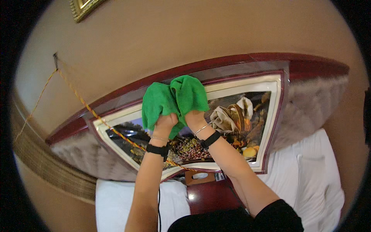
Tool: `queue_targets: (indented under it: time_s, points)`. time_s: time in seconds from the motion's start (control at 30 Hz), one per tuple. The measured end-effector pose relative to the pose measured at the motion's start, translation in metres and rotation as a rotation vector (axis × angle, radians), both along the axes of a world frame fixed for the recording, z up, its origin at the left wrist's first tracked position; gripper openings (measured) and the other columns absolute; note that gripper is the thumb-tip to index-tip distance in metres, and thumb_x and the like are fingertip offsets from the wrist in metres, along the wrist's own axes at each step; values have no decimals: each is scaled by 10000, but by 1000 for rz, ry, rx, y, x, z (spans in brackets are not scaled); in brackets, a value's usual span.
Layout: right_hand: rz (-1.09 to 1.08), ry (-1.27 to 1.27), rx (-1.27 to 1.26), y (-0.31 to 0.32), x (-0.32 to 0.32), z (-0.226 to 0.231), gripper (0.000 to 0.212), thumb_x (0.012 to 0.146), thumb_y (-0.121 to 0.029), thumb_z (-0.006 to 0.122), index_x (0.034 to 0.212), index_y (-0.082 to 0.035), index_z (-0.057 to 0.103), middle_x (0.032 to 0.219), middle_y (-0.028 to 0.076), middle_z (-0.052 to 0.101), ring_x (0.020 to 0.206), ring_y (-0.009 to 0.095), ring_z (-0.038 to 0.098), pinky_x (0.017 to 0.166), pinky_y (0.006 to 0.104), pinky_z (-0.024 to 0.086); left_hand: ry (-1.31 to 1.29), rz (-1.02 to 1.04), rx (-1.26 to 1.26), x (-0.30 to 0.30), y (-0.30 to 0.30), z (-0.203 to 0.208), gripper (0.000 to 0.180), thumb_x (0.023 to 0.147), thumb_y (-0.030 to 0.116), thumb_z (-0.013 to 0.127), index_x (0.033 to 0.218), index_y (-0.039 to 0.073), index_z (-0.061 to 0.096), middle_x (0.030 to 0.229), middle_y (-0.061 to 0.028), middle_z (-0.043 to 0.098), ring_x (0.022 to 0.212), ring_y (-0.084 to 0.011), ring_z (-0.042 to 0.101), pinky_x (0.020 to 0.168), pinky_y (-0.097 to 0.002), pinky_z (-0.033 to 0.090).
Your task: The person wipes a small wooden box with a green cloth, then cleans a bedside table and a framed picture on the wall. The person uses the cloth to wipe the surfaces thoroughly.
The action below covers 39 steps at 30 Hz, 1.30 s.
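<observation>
A bright green cloth [159, 101] is bunched up between my two hands, with its folds draped over the fingers. My left hand [166, 123] is closed on the cloth's left part, and my right hand [194, 117] is closed inside its right part. Most of the fingers are covered by the fabric. Both arms reach forward over a framed fruit picture [189, 149] with a cream border. The cloth is in front of the picture's upper edge and the headboard's grey strip; whether it touches them I cannot tell.
A dark red headboard rim [232, 60] arches across the wall. A twisted yellow-red cord [83, 101] hangs from a wall hook and crosses the picture. Below are white bedding [305, 181] and a dark red cabinet [212, 197] with a tissue box [190, 178].
</observation>
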State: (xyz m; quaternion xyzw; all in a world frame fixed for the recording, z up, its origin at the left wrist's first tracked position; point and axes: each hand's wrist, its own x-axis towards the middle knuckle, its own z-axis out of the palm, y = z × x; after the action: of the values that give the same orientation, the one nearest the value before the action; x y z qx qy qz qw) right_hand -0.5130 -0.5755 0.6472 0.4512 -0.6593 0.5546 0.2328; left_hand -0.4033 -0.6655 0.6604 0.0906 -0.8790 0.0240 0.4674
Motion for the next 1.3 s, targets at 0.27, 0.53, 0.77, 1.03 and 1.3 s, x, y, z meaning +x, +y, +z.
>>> queue_targets:
  time_s: [0.27,0.53,0.77,1.03,1.3]
  points:
    - [92,-284,229,10,-22,-12,381,921,-172,504,1271,-24,481,1255,164,516,1157,296,474,987,414,376,121,-121,28,-8,32,22,333,859,226,416,991,-16,603,861,-256,632,754,-438,583,756,-504,465]
    - [118,-390,133,50,-36,26,393,921,-177,500,1280,-20,472,1259,172,512,1169,303,466,996,419,368,205,-19,-353,-42,34,-3,280,830,203,457,724,-6,610,668,-226,601,591,-423,555,598,-508,459]
    - [137,-444,-24,143,-99,53,403,922,-181,498,1288,-18,464,1263,180,508,1179,309,460,1003,423,361,-97,-239,-48,-119,119,11,256,868,215,475,879,6,623,821,-207,621,752,-408,571,708,-481,463]
    - [103,-448,-135,203,-143,46,415,922,-187,494,1297,-14,454,1267,188,504,1190,316,452,1012,428,352,-61,-290,97,-195,184,46,385,892,241,427,1166,7,563,1197,-256,540,1087,-454,489,979,-495,356]
    - [-403,12,-37,194,-133,60,548,929,-218,445,1420,-32,286,1417,206,351,1303,355,338,1095,441,230,-93,-123,-177,-170,186,62,445,916,274,366,1245,8,503,1285,-250,483,1180,-445,432,1033,-507,296]
